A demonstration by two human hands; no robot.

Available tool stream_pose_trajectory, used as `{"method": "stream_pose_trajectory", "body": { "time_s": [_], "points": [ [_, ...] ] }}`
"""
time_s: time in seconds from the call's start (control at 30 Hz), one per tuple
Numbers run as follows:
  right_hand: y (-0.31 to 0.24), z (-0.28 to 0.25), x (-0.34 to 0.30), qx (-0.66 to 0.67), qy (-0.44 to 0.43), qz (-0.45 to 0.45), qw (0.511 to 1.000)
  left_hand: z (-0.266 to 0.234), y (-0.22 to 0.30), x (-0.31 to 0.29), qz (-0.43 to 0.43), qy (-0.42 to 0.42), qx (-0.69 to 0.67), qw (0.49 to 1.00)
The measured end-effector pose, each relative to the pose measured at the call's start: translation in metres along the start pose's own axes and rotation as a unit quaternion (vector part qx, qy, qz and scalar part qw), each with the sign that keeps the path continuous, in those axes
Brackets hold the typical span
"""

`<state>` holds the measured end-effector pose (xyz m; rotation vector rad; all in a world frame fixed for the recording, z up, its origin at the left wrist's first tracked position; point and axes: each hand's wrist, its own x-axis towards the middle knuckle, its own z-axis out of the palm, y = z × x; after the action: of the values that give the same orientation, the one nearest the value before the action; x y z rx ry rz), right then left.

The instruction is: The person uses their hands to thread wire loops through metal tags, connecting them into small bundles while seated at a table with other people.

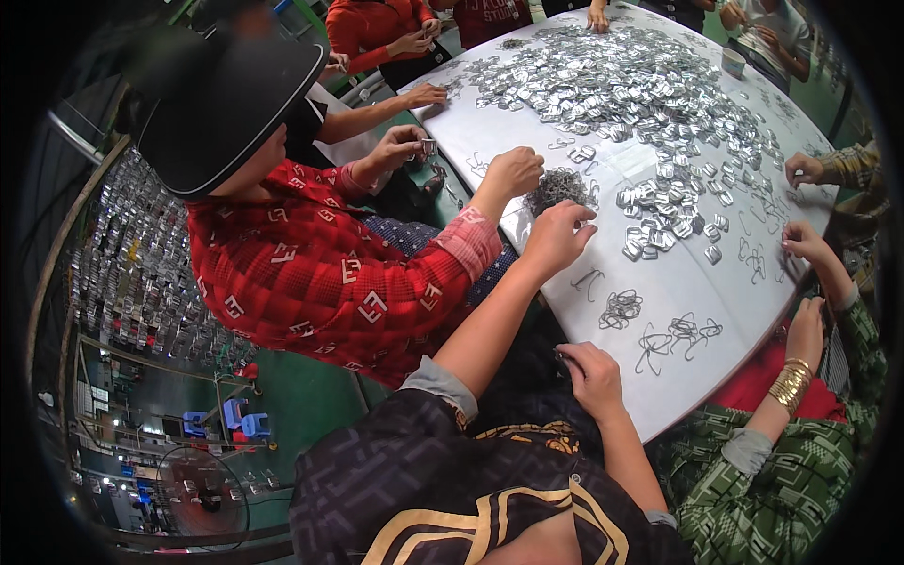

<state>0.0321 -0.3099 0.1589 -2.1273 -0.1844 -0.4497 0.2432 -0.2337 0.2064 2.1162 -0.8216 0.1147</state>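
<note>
My left hand (562,234) reaches over the table at the near edge of a dense pile of thin wire hooks (559,191). Its fingers are bent and slightly apart, and no held piece shows. At the table's near edge, my right hand (593,379) is closed with thumb and fingers pinched around something small and dark, mostly hidden by the fingers. Loose wire hooks (692,331) and a small tangled clump of hooks (621,309) lie on the white tabletop (659,391) to the right of my hands.
A large heap of shiny metal buckles (621,80) covers the far table, with a smaller group (673,212) nearer. Close on my left, a person in a red patterned shirt (330,273) works at the same pile. Other people's hands (805,240) line the right edge. A cup (733,63) stands far right.
</note>
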Motion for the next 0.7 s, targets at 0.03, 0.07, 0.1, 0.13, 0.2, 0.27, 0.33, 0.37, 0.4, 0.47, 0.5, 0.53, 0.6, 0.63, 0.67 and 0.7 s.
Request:
{"method": "stream_pose_trajectory", "body": {
  "time_s": [0.03, 0.07, 0.1, 0.13, 0.2, 0.27, 0.33, 0.37, 0.4, 0.47, 0.5, 0.53, 0.6, 0.63, 0.67, 0.7],
  "points": [
    [0.000, -0.001, -0.002, 0.001, 0.002, 0.001, 1.000, 0.005, -0.001, 0.004, 0.004, 0.001, 0.001, 1.000],
    [-0.001, -0.002, -0.003, 0.001, 0.005, 0.002, 1.000, 0.007, -0.004, 0.010, 0.004, 0.010, 0.007, 1.000],
    [-0.001, -0.001, -0.001, 0.004, 0.000, -0.001, 1.000, 0.005, -0.010, 0.016, 0.006, 0.019, 0.012, 1.000],
    [-0.002, -0.002, -0.001, 0.002, -0.003, 0.003, 1.000, 0.009, -0.015, 0.019, 0.008, 0.022, 0.012, 1.000],
    [-0.003, -0.004, 0.001, 0.003, -0.006, 0.004, 1.000, 0.011, -0.025, 0.029, -0.012, 0.051, -0.010, 0.999],
    [-0.001, -0.005, 0.002, 0.003, -0.004, 0.002, 1.000, 0.011, -0.026, 0.046, -0.035, 0.044, 0.053, 0.997],
    [0.005, -0.004, -0.001, -0.003, 0.001, -0.005, 1.000, 0.023, -0.030, 0.059, 0.018, 0.084, 0.146, 0.986],
    [0.005, -0.004, 0.000, -0.009, 0.005, -0.007, 1.000, 0.029, -0.031, 0.069, 0.026, 0.065, 0.179, 0.981],
    [0.004, -0.003, -0.002, -0.013, 0.005, -0.007, 1.000, 0.035, -0.034, 0.075, 0.030, 0.045, 0.212, 0.976],
    [0.003, -0.003, -0.003, -0.013, 0.003, -0.004, 1.000, 0.047, -0.041, 0.088, 0.034, -0.001, 0.284, 0.958],
    [0.004, -0.003, -0.002, -0.015, 0.003, -0.003, 1.000, 0.054, -0.045, 0.094, 0.034, -0.028, 0.323, 0.945],
    [0.005, -0.003, -0.002, -0.020, 0.001, 0.000, 1.000, 0.062, -0.051, 0.101, 0.034, -0.054, 0.361, 0.931],
    [0.002, -0.002, -0.004, -0.018, -0.014, 0.002, 1.000, 0.065, -0.069, 0.104, 0.035, -0.085, 0.397, 0.913],
    [0.002, -0.002, -0.005, -0.015, -0.008, -0.003, 1.000, 0.070, -0.073, 0.102, 0.040, -0.105, 0.412, 0.904],
    [0.003, -0.002, -0.004, -0.014, -0.001, -0.006, 1.000, 0.067, -0.061, 0.100, 0.041, -0.137, 0.404, 0.904],
    [0.003, -0.003, -0.004, -0.012, 0.005, -0.010, 1.000, 0.063, -0.048, 0.099, 0.041, -0.169, 0.396, 0.902]
  ]
}}
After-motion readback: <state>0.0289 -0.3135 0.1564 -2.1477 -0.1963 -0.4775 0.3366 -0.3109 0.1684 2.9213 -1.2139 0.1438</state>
